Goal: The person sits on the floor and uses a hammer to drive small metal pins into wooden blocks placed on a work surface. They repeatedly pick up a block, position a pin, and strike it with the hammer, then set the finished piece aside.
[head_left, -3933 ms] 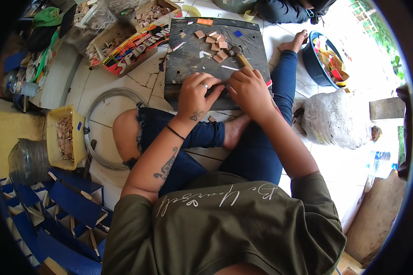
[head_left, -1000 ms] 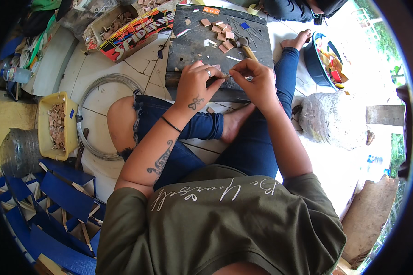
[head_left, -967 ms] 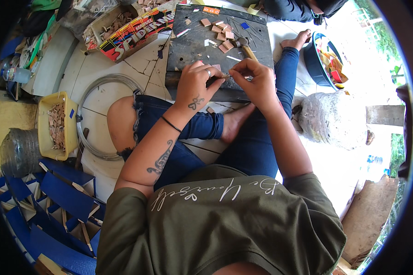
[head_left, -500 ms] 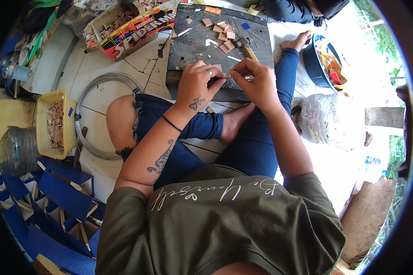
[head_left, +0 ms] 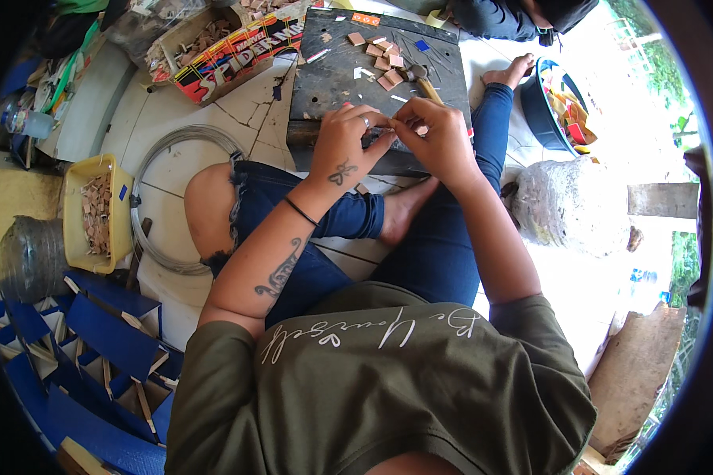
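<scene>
My left hand and my right hand meet fingertip to fingertip over the near edge of a low dark work block. Both are closed in a pinch, and whatever is between the fingers is too small and covered to name. Beyond them, several small square wooden tiles lie loose on the block. A hammer rests just past my right hand, its wooden handle toward me. Thin dark wire-like pieces and a small blue chip lie near the tiles.
A wire coil and a yellow basin of wood pieces lie left. Behind stands a printed cardboard box. At right are a blue tub and a plastic-wrapped bundle. Blue-covered pieces crowd the lower left. Another person sits opposite.
My hands have drawn slightly closer, and their fingertips now meet. The pinkish wooden piece seen beside my left fingers is now hidden from view. The tiles and hammer lie as before.
</scene>
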Demonstrator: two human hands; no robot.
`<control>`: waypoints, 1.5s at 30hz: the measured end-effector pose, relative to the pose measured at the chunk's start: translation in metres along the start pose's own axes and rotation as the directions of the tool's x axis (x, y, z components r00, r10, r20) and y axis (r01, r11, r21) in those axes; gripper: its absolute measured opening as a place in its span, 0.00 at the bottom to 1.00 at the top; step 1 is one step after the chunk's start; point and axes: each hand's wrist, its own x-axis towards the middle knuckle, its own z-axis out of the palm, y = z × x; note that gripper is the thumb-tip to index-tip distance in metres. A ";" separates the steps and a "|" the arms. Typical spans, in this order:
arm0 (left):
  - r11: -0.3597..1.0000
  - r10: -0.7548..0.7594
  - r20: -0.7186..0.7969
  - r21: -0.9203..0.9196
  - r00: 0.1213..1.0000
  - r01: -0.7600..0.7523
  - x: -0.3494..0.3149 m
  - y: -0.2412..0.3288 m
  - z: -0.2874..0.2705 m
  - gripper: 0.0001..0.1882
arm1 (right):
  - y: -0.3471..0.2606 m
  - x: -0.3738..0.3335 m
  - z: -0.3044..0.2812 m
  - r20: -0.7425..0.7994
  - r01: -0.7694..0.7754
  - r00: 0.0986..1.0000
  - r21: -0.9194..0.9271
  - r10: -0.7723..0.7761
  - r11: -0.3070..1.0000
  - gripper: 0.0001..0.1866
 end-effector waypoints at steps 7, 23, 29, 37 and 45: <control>0.990 0.011 -0.036 -0.139 0.999 -0.016 0.003 -0.001 0.008 0.03 | 0.022 -0.012 -0.015 -0.286 -0.016 0.958 -0.171 -0.034 0.985 0.16; 0.988 0.028 -0.041 -0.154 0.999 -0.034 0.003 0.001 0.009 0.06 | 0.033 -0.070 -0.046 0.057 -0.519 0.854 0.122 0.516 0.846 0.18; 0.990 0.065 -0.047 -0.125 0.997 -0.070 0.003 0.000 0.009 0.06 | -0.031 -0.095 -0.080 0.168 -0.439 0.897 0.218 0.410 0.872 0.21; 0.985 0.058 -0.036 -0.159 0.998 -0.063 0.002 -0.001 0.010 0.06 | -0.070 -0.101 -0.086 0.081 -0.039 0.994 -0.343 0.071 0.938 0.26; 0.981 0.085 -0.051 -0.170 0.995 -0.092 0.002 -0.004 0.012 0.06 | -0.075 -0.094 -0.094 0.127 -0.103 0.979 -0.370 0.160 0.923 0.25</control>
